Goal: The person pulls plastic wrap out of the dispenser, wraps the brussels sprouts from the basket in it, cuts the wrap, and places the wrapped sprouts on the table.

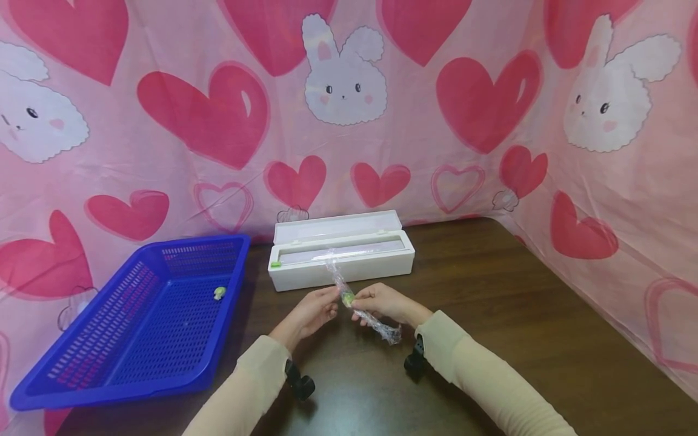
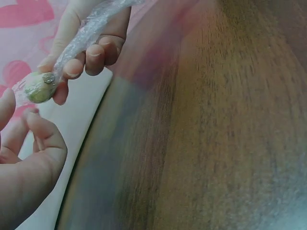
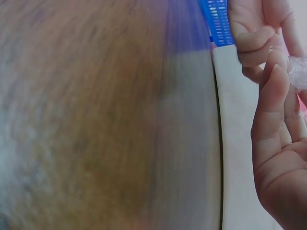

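Head view: right hand (image 1: pixel 388 303) pinches a roundish green thing (image 1: pixel 348 298) in crinkly clear film (image 1: pixel 383 330), by a boxy white case (image 1: pixel 349 269); left hand (image 1: pixel 311 312) kinda curls alongside, can't tell if gripping. Left wrist: film's twisted ropey, grainy wood table (image 2: pixel 216 120). Right wrist: latticed blue basket (image 3: pixel 218 21).

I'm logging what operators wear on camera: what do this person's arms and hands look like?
The left sleeve and right sleeve are long, cream and plain, reaching the wrists. A small black device sits at the left wrist, a second black device at the right. The left hand and right hand wear no gloves.
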The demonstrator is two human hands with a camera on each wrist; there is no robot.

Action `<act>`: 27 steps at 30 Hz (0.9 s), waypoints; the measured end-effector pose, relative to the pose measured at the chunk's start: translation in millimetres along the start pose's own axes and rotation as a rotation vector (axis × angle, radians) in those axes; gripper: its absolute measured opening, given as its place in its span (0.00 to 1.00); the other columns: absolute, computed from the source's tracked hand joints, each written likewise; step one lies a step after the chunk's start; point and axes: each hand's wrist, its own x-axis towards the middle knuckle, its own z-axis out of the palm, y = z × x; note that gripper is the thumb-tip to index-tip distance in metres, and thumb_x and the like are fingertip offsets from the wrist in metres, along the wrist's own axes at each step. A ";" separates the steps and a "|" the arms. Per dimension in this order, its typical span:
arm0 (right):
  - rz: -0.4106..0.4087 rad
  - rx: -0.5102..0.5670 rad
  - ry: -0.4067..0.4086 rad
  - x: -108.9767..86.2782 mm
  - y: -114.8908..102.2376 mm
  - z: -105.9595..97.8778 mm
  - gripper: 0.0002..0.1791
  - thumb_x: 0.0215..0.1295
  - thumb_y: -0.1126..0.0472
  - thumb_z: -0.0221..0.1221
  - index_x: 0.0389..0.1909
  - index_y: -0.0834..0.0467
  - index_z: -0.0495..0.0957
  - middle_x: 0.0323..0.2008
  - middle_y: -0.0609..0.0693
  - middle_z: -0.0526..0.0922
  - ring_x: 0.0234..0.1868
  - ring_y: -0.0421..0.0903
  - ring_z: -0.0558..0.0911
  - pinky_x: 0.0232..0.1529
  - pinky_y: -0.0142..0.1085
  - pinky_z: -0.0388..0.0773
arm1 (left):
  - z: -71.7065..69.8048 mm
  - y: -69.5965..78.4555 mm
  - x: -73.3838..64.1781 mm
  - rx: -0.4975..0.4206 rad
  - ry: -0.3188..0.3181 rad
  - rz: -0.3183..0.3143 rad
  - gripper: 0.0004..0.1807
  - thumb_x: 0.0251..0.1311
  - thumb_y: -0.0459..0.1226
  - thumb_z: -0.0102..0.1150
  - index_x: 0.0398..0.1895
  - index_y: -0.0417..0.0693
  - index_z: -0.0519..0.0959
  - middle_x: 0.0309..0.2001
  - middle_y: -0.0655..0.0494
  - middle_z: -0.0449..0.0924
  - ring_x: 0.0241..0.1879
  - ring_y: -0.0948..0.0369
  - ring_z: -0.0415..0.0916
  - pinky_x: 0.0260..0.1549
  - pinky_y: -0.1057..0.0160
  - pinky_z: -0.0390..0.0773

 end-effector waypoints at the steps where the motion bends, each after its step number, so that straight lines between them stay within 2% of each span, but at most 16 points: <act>1: -0.002 0.006 0.001 -0.1 0.0 0.4 0.16 0.66 0.61 0.54 0.43 0.72 0.75 0.29 0.56 0.82 0.25 0.45 0.81 0.30 0.37 0.78 | 0.0 -1.0 0.1 0.005 0.002 0.003 0.25 0.65 0.41 0.51 0.59 0.31 0.67 0.33 0.56 0.72 0.29 0.65 0.67 0.31 0.70 0.69; 4: -0.007 0.019 -0.001 0.1 0.2 1.3 0.15 0.66 0.61 0.54 0.43 0.72 0.75 0.29 0.56 0.82 0.26 0.45 0.81 0.30 0.37 0.78 | 0.4 -3.2 -0.5 0.026 -0.001 0.018 0.24 0.64 0.41 0.52 0.58 0.33 0.69 0.36 0.56 0.76 0.35 0.63 0.70 0.36 0.67 0.69; 8: -0.005 0.036 -0.005 0.1 -0.3 2.5 0.15 0.66 0.60 0.54 0.43 0.70 0.75 0.30 0.57 0.82 0.26 0.45 0.81 0.31 0.37 0.78 | 1.7 -3.7 -0.6 0.032 0.007 0.024 0.24 0.64 0.41 0.52 0.57 0.33 0.69 0.38 0.56 0.78 0.38 0.61 0.72 0.39 0.65 0.69; 12: -0.019 0.026 -0.029 -0.1 -0.8 1.5 0.21 0.71 0.54 0.47 0.48 0.69 0.74 0.34 0.59 0.82 0.30 0.47 0.81 0.33 0.39 0.78 | 2.0 -3.8 1.4 -0.009 0.077 0.010 0.23 0.64 0.39 0.52 0.56 0.31 0.69 0.39 0.53 0.77 0.37 0.61 0.73 0.37 0.66 0.71; 14: -0.053 0.015 -0.026 -0.9 -1.2 0.1 0.22 0.73 0.54 0.43 0.51 0.69 0.71 0.36 0.60 0.81 0.32 0.48 0.81 0.35 0.41 0.78 | 0.9 -3.8 2.5 -0.042 0.121 0.005 0.23 0.64 0.38 0.53 0.56 0.31 0.69 0.40 0.51 0.77 0.36 0.62 0.73 0.35 0.67 0.73; 17: -0.089 -0.004 0.011 -0.9 -0.1 -2.5 0.16 0.72 0.60 0.43 0.54 0.65 0.68 0.39 0.58 0.81 0.35 0.48 0.80 0.36 0.41 0.77 | -0.7 -3.0 2.7 -0.081 0.159 -0.001 0.22 0.64 0.37 0.53 0.56 0.31 0.69 0.41 0.49 0.75 0.36 0.61 0.73 0.33 0.68 0.73; 20: -0.110 -0.016 0.037 -0.4 1.4 -4.9 0.13 0.68 0.68 0.48 0.52 0.63 0.69 0.39 0.56 0.80 0.36 0.47 0.79 0.35 0.38 0.76 | -1.4 -2.4 1.0 -0.093 0.157 -0.008 0.23 0.64 0.38 0.52 0.57 0.31 0.68 0.42 0.49 0.75 0.36 0.60 0.74 0.32 0.69 0.74; 23: -0.135 -0.005 0.010 -0.1 1.9 -6.0 0.14 0.65 0.72 0.50 0.51 0.64 0.71 0.39 0.56 0.80 0.38 0.48 0.79 0.37 0.38 0.76 | -1.9 -2.6 -0.1 -0.091 0.148 -0.023 0.23 0.64 0.39 0.52 0.58 0.33 0.68 0.43 0.49 0.75 0.36 0.59 0.76 0.30 0.70 0.74; 27: -0.154 -0.021 -0.028 -1.6 0.6 -6.0 0.16 0.64 0.71 0.52 0.52 0.64 0.74 0.42 0.56 0.80 0.42 0.51 0.78 0.42 0.39 0.75 | -2.5 -3.6 0.1 -0.083 0.152 -0.036 0.23 0.64 0.40 0.52 0.59 0.35 0.68 0.44 0.49 0.76 0.35 0.60 0.78 0.28 0.72 0.73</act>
